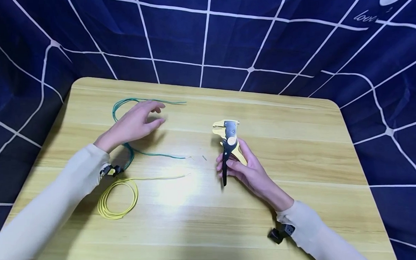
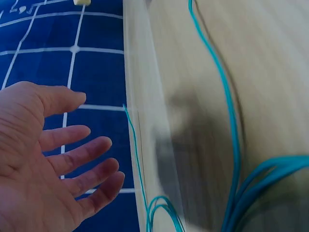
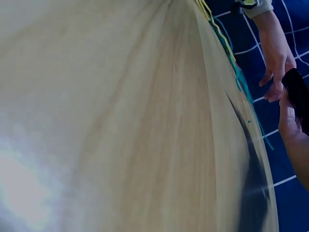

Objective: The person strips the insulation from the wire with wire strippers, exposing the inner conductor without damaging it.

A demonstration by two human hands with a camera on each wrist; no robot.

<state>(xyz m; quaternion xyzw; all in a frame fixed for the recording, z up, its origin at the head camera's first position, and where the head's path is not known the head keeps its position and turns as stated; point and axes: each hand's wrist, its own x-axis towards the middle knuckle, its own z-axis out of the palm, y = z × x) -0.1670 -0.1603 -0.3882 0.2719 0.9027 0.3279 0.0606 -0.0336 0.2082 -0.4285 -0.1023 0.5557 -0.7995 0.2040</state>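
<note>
Wire stripper (image 1: 229,140), yellow and black, is gripped upright in the right hand (image 1: 245,169) at mid-table, fingers curled round its handles. The wooden table (image 1: 298,149) is backed by blue cloth (image 1: 232,37) with white lines. Over the green wire (image 1: 124,110) on the far left, the left hand (image 1: 135,123) is held, fingers spread and holding nothing. A coiled yellow wire (image 1: 117,198) lies nearer.
</note>
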